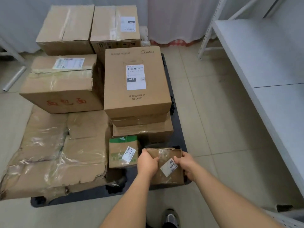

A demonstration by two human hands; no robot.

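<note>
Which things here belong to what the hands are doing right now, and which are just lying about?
In hand: small taped parcel, gripped at its sides by the left hand and the right hand.

Lying about: green-printed box beside it, Midea box, crushed carton, white shelf, dark pallet under the boxes.

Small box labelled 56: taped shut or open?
Shut. Glossy tape crosses the closed top of the small box; no flap is lifted. Left hand and right hand grip it.
</note>
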